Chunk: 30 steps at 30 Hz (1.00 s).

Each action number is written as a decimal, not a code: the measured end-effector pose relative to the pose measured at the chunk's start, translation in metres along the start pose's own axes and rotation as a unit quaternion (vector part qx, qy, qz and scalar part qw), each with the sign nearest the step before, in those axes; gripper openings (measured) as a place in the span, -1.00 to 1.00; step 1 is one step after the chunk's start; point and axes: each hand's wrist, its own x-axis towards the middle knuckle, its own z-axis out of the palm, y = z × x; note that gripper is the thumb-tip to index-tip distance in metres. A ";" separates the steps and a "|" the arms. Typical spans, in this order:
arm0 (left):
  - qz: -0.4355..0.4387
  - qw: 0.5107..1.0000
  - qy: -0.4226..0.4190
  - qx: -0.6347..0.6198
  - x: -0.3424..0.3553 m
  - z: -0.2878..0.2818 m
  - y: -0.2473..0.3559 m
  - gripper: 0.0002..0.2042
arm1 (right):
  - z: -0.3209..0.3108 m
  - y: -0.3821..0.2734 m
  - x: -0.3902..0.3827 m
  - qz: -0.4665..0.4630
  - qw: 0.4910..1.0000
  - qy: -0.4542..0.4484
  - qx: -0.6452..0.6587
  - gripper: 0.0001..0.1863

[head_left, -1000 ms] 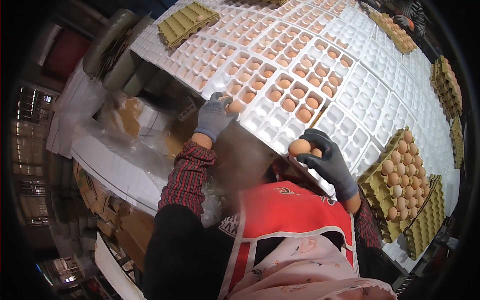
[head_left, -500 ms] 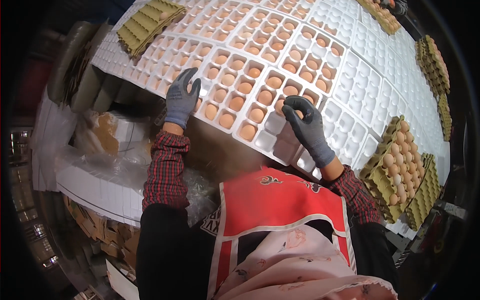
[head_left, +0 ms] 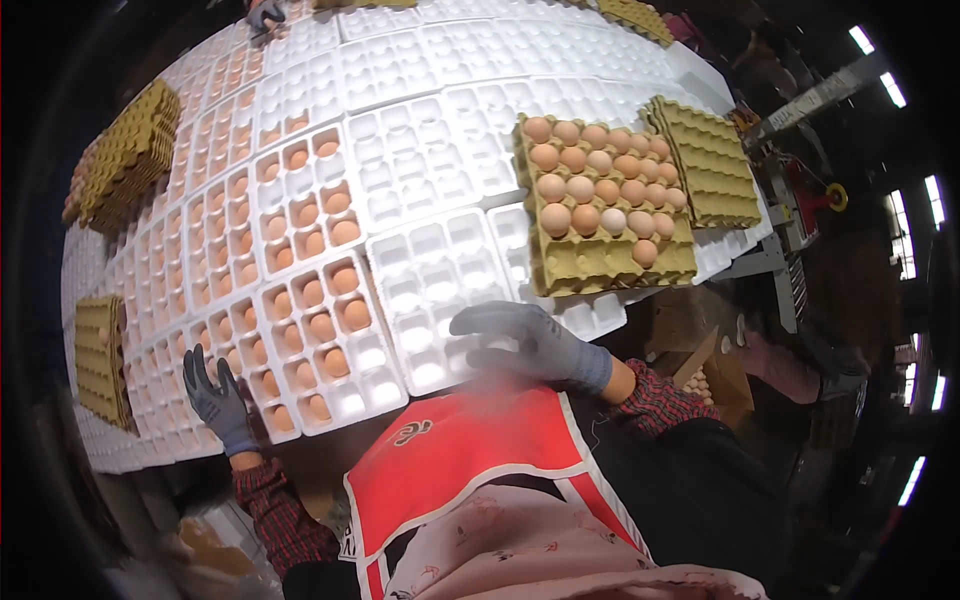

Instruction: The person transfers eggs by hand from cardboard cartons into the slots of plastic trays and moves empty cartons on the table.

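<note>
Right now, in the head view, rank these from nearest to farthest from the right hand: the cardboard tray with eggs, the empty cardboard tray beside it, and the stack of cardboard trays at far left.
1. Cardboard tray with eggs: just above the right hand, slightly right.
2. Empty cardboard tray: farther up and right, at the table's edge.
3. Stack of cardboard trays: far across the table, upper left.
</note>
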 end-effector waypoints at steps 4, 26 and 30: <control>-0.050 0.852 -0.203 -0.480 0.014 -0.005 0.199 -0.62 | -0.085 -0.008 -0.059 0.076 0.984 0.137 -0.089 -0.65; -0.001 0.650 -0.405 -0.643 0.032 0.070 0.493 -0.66 | -0.185 0.108 -0.111 -0.012 0.870 0.358 -0.338 -0.64; 0.212 0.778 -0.352 -0.475 0.034 0.086 0.489 -0.70 | -0.186 0.110 -0.113 -0.051 0.844 0.374 -0.381 -0.67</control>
